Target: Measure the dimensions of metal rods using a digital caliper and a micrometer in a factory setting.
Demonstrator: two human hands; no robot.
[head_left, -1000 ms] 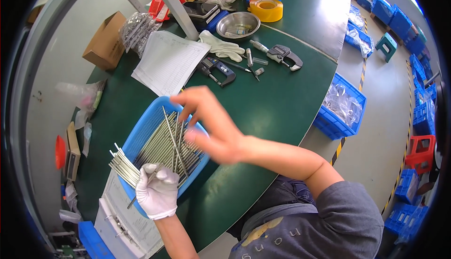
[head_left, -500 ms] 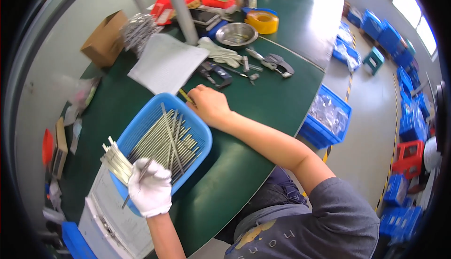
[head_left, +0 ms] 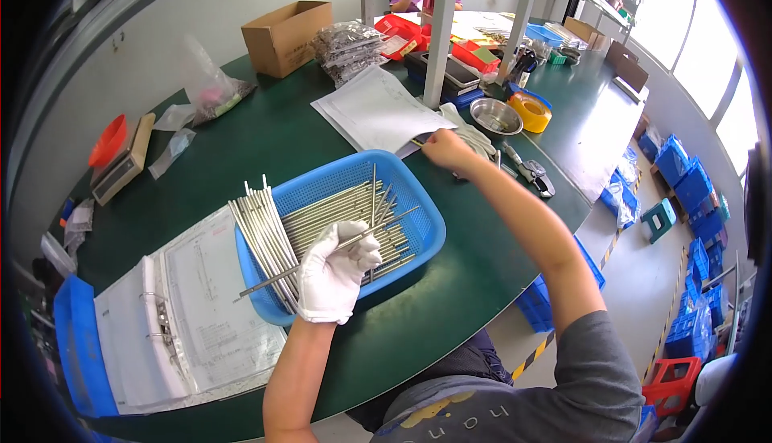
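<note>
Right hand (head_left: pixel 447 150) has moved from beside the basket (head_left: pixel 434 236) to the papers (head_left: pixel 374 109).

White glove (head_left: pixel 328 289) on left hand (head_left: pixel 334 276), grey T-shirt (head_left: pixel 555 395)

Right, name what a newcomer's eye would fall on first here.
Probably the blue basket of metal rods on the green table, nearly mid-picture. Next, the white-gloved left hand, holding a rod aslant over the basket. Then the bare right hand, beside the papers beyond.
</note>
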